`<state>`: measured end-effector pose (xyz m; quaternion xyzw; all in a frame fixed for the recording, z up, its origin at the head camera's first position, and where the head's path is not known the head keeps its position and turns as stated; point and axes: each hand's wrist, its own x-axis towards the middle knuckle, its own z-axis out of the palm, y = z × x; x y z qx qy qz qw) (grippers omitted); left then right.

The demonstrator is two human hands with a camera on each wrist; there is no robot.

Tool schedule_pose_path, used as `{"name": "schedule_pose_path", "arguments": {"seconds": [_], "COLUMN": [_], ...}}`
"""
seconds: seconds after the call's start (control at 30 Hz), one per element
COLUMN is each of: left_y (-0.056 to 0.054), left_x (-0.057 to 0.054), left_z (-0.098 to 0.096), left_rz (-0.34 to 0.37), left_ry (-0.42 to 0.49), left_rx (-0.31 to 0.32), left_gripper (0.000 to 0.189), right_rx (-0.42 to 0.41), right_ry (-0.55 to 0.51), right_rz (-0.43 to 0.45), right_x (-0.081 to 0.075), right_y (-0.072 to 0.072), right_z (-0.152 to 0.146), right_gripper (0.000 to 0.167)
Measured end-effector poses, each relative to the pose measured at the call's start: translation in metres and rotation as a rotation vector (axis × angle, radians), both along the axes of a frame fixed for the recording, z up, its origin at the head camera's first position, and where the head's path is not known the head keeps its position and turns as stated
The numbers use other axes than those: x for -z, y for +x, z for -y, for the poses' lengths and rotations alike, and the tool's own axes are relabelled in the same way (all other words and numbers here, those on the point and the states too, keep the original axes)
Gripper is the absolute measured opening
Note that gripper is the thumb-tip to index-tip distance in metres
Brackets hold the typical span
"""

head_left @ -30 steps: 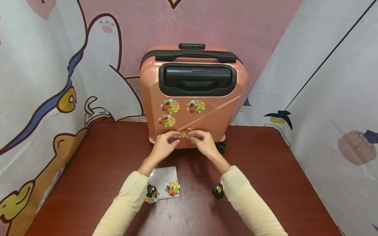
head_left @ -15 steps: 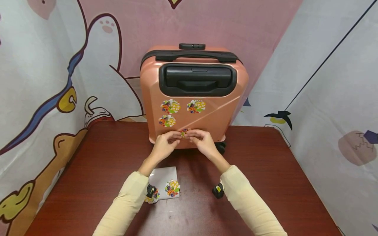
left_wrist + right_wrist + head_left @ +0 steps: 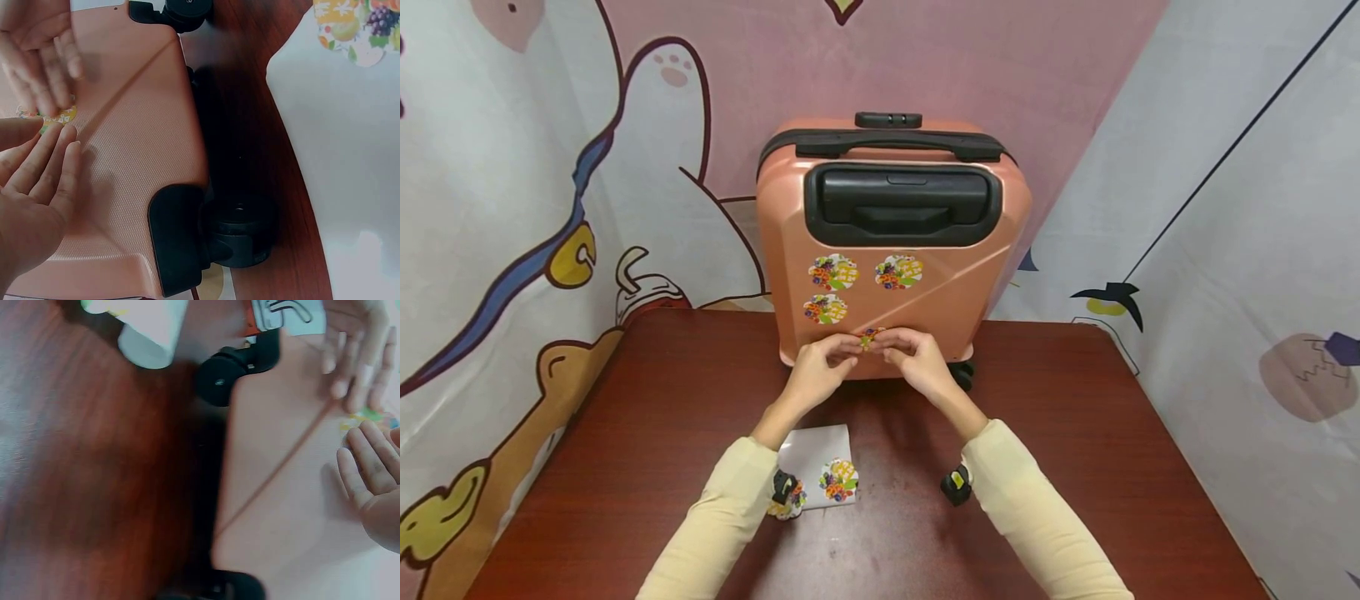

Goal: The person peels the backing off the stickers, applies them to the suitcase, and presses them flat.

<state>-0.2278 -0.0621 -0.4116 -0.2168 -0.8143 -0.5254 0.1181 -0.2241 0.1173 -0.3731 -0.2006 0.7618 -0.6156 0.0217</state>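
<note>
The left hand (image 3: 816, 367) lay just left of the sticker (image 3: 868, 338), its fingers nearly straight, its thumb apart from them and its fingertips at the sticker's left side. The sticker sat between the two hands, low on the case (image 3: 917, 308), below and to the right of the lower of the left pair of stuck stickers (image 3: 825, 308). It seemed round, so no long axis stood out. The right hand (image 3: 921, 367) mirrored the left, fingers nearly straight, tips at the right side; neither hand was plainly nearer. Whether the tips pressed the sticker flat or held its edges, I could not tell.

The left wrist view showed two wheels (image 3: 237, 228) on the case's lower edge, where the head view showed one. The right wrist view showed what looked like a curl in the sheet (image 3: 812, 454), which seemed flat from above.
</note>
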Motion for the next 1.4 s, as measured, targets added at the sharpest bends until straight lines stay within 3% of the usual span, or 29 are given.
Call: {"name": "schedule_pose_path", "arguments": {"seconds": [0.23, 0.67, 0.83, 1.07, 1.17, 1.4], "left_y": [0.000, 0.001, 0.002, 0.001, 0.000, 0.000], "left_x": [0.000, -0.002, -0.001, -0.002, -0.001, -0.001], "left_z": [0.000, -0.001, -0.001, 0.000, 0.000, 0.000], "left_rz": [0.003, 0.032, 0.034, 0.033, 0.030, 0.037], "left_ry": [-0.002, 0.005, 0.014, 0.002, 0.005, -0.002], "left_rx": [0.001, -0.005, -0.004, -0.002, -0.002, -0.006], "left_gripper": [0.024, 0.022, 0.022, 0.022, 0.021, 0.020], "right_rx": [-0.007, 0.064, 0.075, 0.047, 0.052, 0.067], "right_ry": [-0.077, 0.036, 0.005, -0.107, -0.124, -0.098], "right_rz": [-0.016, 0.070, 0.042, -0.031, -0.062, 0.023], "right_x": [0.008, 0.050, 0.043, 0.016, 0.014, 0.015], "right_y": [-0.012, -0.013, -0.011, -0.010, -0.013, -0.003], "right_z": [-0.003, -0.012, -0.011, -0.010, -0.011, -0.011], "right_gripper": [0.022, 0.021, 0.021, 0.022, 0.022, 0.023]}}
